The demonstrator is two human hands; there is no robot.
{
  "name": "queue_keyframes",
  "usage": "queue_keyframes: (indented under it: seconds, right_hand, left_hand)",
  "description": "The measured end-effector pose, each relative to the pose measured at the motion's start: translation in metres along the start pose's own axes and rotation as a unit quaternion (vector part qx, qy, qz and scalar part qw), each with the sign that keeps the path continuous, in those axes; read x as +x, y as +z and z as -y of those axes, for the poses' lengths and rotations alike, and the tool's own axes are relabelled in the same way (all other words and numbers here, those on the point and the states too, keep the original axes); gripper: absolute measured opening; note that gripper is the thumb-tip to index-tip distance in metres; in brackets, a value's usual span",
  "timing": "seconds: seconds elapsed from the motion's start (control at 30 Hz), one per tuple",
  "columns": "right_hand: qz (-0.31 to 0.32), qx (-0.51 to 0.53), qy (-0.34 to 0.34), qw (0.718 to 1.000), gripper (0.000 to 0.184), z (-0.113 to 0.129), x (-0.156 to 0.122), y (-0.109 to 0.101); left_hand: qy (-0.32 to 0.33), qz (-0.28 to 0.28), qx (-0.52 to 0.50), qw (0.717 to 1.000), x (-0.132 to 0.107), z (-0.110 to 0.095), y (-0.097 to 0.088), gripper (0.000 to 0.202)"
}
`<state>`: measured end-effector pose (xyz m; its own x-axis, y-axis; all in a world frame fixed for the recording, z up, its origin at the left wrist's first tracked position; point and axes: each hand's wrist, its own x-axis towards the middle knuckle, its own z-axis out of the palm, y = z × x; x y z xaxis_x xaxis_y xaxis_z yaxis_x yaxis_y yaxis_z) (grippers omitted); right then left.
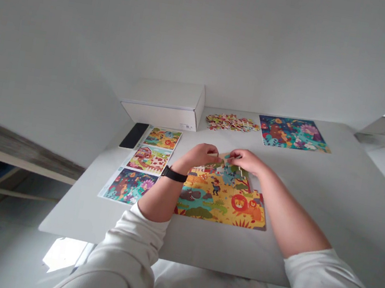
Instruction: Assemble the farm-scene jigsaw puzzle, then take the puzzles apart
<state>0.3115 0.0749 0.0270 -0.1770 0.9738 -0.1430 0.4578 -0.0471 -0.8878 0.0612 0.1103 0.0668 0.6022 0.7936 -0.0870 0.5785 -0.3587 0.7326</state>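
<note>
A jigsaw puzzle (218, 199) of yellow and green savanna animals, with lions and a hippo, lies mostly joined on the table before me. Over its far edge, my left hand (202, 156) bends its fingers and pinches a puzzle piece (215, 164). A short gap away, my right hand (247, 160) also has thumb and fingers closed on a small puzzle piece at the same edge. The fingers partly hide both pieces, so their exact outlines cannot be made out. The puzzle's upper right side has a ragged, stepped border.
Behind my hands lies a heap of loose puzzle pieces (231, 123). A dark blue picture puzzle (293, 133) is at the far right. To the left are a white box (161, 110), a black phone (134, 136) and a reference sheet (123, 168) with three pictures. The white table (226, 251) meets the wall.
</note>
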Motion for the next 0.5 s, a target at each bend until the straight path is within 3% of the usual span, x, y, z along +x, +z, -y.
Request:
queue_keyframes:
  seconds: [0.17,0.33,0.4,0.5]
  right_hand:
    - [0.019,0.036,0.008,0.999,0.034,0.006,-0.004,-0.002]
    - [0.042,0.082,0.011,0.996,0.038,0.013,-0.008,-0.006]
    - [0.059,0.097,0.018,0.993,0.041,0.012,-0.008,-0.009]
    - [0.072,0.113,0.032,0.990,0.045,0.009,-0.006,-0.012]
  left_hand:
    - [0.013,0.004,-0.036,0.999,0.000,0.004,-0.001,0.039]
    - [0.043,0.075,-0.162,0.983,0.006,0.019,0.000,0.045]
    - [0.036,0.058,-0.142,0.988,0.008,0.025,0.000,0.043]
    - [0.004,-0.014,-0.028,1.000,0.010,0.029,0.004,0.038]
